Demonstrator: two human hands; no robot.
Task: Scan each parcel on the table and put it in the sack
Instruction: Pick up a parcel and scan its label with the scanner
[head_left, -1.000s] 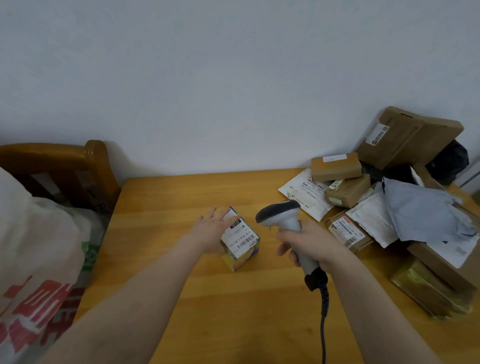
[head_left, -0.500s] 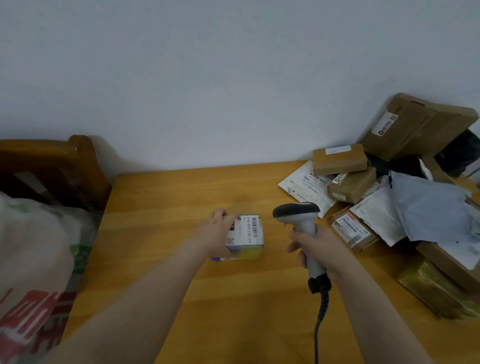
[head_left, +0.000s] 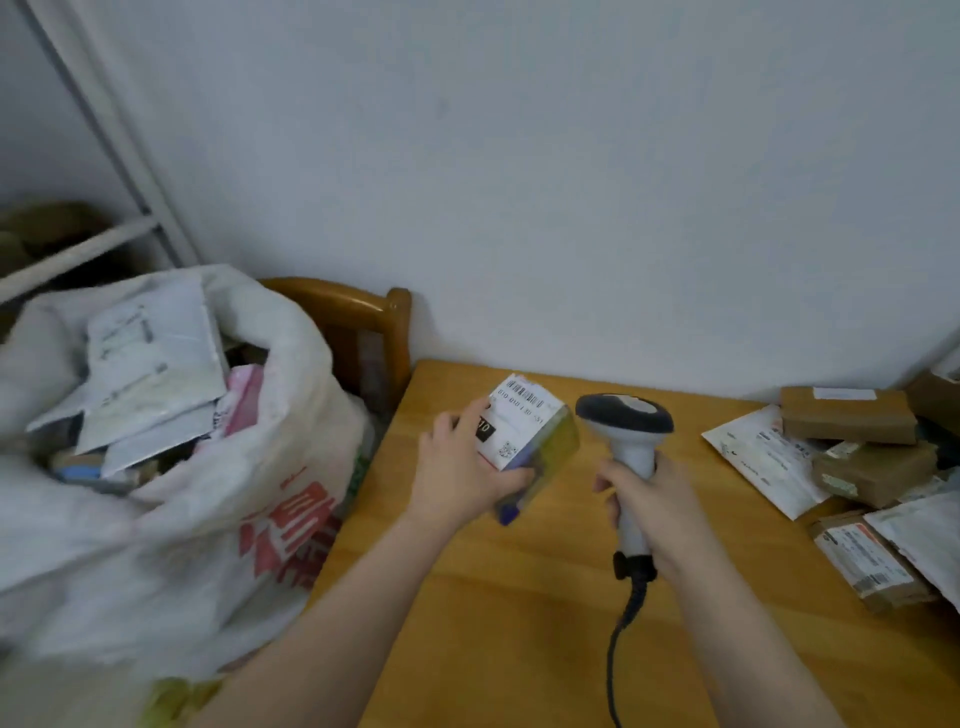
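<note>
**Colours and patterns around the scanner**

The scanner (head_left: 631, 447) is seen with a dark grey head, a pale grey handle and a black cable (head_left: 612, 660). Just left of the scanner, a parcel (head_left: 524, 431) is marked by a white label with a black barcode and a black patch. Its sides are tinted yellow-green and purple. Further left of the scanner, a white sack (head_left: 249, 519) is printed with red characters. Right of the scanner, brown cardboard boxes (head_left: 847, 421) are fitted with white labels. Beneath the scanner, the tabletop (head_left: 519, 597) is shown in honey-coloured wood grain.
</note>
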